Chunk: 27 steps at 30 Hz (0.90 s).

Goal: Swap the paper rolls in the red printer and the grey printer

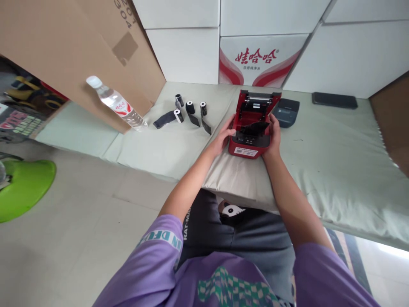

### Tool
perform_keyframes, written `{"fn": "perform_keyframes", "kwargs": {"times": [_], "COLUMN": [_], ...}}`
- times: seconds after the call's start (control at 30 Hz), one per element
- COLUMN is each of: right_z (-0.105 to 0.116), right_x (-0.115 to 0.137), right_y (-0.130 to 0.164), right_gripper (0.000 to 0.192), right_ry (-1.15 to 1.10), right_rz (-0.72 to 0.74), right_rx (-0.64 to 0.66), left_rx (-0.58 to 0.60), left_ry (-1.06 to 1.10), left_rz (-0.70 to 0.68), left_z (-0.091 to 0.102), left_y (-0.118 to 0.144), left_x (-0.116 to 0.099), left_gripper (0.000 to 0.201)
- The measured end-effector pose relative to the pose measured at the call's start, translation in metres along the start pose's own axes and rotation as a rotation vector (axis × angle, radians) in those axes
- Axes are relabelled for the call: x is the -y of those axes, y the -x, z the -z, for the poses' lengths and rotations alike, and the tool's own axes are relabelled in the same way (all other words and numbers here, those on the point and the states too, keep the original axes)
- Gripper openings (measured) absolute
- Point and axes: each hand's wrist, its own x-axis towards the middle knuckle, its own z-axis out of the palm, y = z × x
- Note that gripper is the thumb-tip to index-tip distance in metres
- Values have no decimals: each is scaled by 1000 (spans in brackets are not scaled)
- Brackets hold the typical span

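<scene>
Far to the left, on the floor, lies a green plastic piece [24,187], and above it a big cardboard box [76,51] leans over the edge of a pale green mat [335,162]. Against that box rests a clear water bottle [116,103], lying tilted with its white cap up and to the left. Further right, on the mat, sit four small black label rolls [189,108], two of them with a strip unwound. Next comes the left hand [223,138], its fingers curled against the left side of a red label printer [252,128]. This printer stands on the mat near its front edge, straight ahead of the person, with its lid tipped open and a dark roll showing inside. On its other side the right hand [274,135] grasps the right wall, thumb over the top edge. Just behind that hand lies a dark grey device [286,111], and well to the right a flat black device [334,100] lies before white cartons [262,55]. Down on the person's lap sits another roll [232,211], white-faced.
</scene>
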Motion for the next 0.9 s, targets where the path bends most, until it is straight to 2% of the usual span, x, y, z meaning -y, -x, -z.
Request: {"fn": "perform_keyframes", "kwargs": {"times": [0.17, 0.37, 0.47, 0.6, 0.8, 0.9], "right_z": [-4, 8, 12, 17, 23, 23], "right_x": [8, 0, -3, -7, -14, -14], "right_y": [3, -6, -11, -19, -27, -27], "right_gripper": [36, 58, 63, 70, 70, 67], "right_ry": [-40, 139, 228, 179, 129, 160], "right_rz": [-77, -10, 11, 40, 20, 38], "right_rx": [-57, 37, 84, 68, 43, 64], "left_rx": [-60, -64, -53, -38, 2, 18], "left_ry": [66, 38, 5, -32, -15, -49], "left_rz": [13, 19, 5, 7, 12, -2], "left_z": [6, 3, -1, -5, -1, 2], "left_y": [-6, -5, -3, 1, 1, -2], "left_x": [0, -4, -7, -10, -7, -5], "left_gripper": [71, 73, 71, 66, 79, 78]}}
